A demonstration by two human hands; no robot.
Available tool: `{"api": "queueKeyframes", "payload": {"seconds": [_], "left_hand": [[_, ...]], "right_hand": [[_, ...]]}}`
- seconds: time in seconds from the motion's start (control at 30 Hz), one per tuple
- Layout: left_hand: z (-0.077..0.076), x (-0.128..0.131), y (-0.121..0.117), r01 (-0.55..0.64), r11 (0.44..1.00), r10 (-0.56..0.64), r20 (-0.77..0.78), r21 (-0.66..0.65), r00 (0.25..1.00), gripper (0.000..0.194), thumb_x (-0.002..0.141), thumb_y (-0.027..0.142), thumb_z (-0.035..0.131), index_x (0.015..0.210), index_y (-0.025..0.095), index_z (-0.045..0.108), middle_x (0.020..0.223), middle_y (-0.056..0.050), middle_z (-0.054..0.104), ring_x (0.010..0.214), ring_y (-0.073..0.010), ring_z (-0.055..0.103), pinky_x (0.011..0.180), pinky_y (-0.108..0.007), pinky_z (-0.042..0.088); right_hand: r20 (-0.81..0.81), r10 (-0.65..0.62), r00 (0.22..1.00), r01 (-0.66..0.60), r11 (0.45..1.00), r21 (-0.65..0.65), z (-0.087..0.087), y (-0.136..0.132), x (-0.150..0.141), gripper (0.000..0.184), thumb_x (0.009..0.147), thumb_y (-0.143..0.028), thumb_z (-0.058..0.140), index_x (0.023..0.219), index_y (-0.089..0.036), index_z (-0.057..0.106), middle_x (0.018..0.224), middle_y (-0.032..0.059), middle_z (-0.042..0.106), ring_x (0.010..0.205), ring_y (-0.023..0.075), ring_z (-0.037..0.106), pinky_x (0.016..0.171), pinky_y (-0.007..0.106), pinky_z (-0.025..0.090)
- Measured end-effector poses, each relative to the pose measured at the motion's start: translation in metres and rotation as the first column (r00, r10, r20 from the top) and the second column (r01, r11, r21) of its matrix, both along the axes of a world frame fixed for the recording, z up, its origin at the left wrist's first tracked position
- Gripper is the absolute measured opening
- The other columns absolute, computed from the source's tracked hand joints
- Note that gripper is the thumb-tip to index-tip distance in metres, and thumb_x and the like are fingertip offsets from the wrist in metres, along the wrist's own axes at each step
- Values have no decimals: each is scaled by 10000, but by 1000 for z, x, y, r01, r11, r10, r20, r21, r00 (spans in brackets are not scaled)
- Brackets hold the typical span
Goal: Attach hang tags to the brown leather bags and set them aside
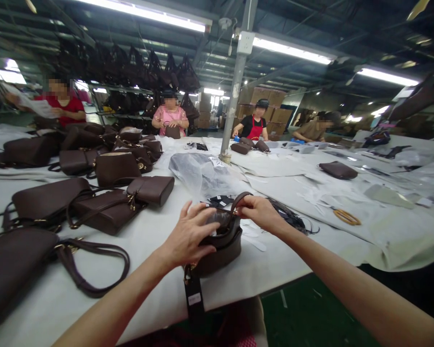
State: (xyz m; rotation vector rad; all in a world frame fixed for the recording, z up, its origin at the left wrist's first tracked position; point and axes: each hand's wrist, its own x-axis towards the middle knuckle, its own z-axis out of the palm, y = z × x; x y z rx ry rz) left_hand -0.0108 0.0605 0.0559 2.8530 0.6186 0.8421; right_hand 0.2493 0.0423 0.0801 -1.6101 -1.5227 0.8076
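Note:
A dark brown handbag (220, 253) stands at the table's near edge, its top facing me. My right hand (256, 210) pinches the bag's strap (241, 198) at the far right side of the opening. Over the left side of the bag is my left hand (193, 234), fingers spread and touching its rim; nothing shows in its grasp. Clear plastic lies in the bag's opening. From the bag's near left side a black tag (194, 296) with a white label hangs over the table edge.
Several brown handbags (117, 166) crowd the left. A translucent plastic bag (198, 171) lies ahead, black cords (291, 217) and orange-handled scissors (343, 217) to the right. A metal post (235, 91) rises beyond. Several people work across the table.

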Motion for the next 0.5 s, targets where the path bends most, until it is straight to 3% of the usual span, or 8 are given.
{"api": "queueKeyframes", "payload": {"seconds": [0.1, 0.17, 0.27, 0.37, 0.5], "left_hand": [[-19, -14, 12, -55, 973, 90, 150, -226, 985, 1035, 598, 433, 849, 1471, 224, 335, 1538, -191, 307, 1414, -397, 280, 1125, -614, 248], [-34, -11, 14, -15, 922, 108, 220, -387, 969, 1168, 596, 395, 854, 1525, 189, 177, 1516, -211, 342, 1387, -366, 358, 1105, -537, 348], [-51, 5, 4, -38, 889, 199, 309, -457, 930, 1062, 665, 251, 795, 1521, 231, 167, 1470, -159, 434, 1345, -324, 439, 1099, -506, 381], [-54, 16, -12, -132, 897, 295, 351, -421, 889, 936, 717, 179, 707, 1501, 260, 201, 1436, -131, 472, 1313, -302, 476, 1082, -501, 406], [-45, 21, -28, -135, 935, 219, 237, -327, 946, 879, 717, 191, 683, 1479, 252, 249, 1385, -138, 486, 1237, -315, 511, 1021, -496, 454]], "right_hand": [[-128, -7, 992, -1, 998, -60, 0, 3, -1, 177, 650, -160, 608, 818, -173, 662, 741, 3, 707, 697, 160, 682, 677, 287, 589], [-182, -21, 983, 6, 997, -83, -2, 5, -2, 180, 632, -167, 628, 811, -172, 642, 738, -3, 699, 681, 156, 677, 643, 279, 588], [-145, -110, 983, 103, 993, -61, -8, 5, -6, 153, 620, -144, 609, 769, -178, 611, 656, -12, 667, 613, 151, 654, 569, 264, 566], [-109, -231, 967, 229, 973, -30, -13, 0, -9, 189, 600, -91, 563, 755, -193, 596, 621, -9, 653, 598, 159, 648, 536, 257, 543], [-260, -295, 920, 281, 956, -89, -12, -9, -15, 225, 594, -88, 601, 792, -193, 584, 649, -5, 660, 608, 167, 661, 555, 275, 554]]}}
